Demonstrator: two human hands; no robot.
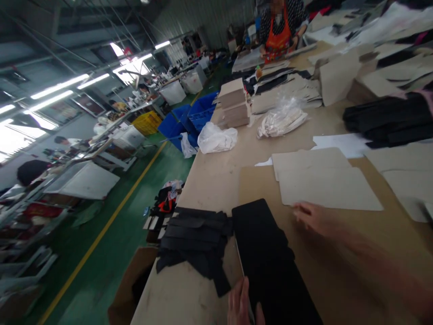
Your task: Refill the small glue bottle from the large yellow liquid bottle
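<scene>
A long black panel (267,253) with a pale edge lies on the worktable in front of me. At its near left edge is my left hand (241,303), fingers along the side and thumb over the top, gripping it. My right hand (313,219) is above the brown sheet, to the right of the panel and just below the pale boards (324,185). Its fingers are curled together and slightly blurred; whatever is between them cannot be made out. Left of the panel, a pile of black strips (196,234) lies fanned out.
The worktable (216,180) carries a white plastic bag (216,137), a clear bag of pale pieces (282,119) and stacked boards (233,104). Black fabric (389,117) lies at right. Blue bins (186,119) stand beside the table's left edge. A person in an orange apron (279,40) stands at the far end.
</scene>
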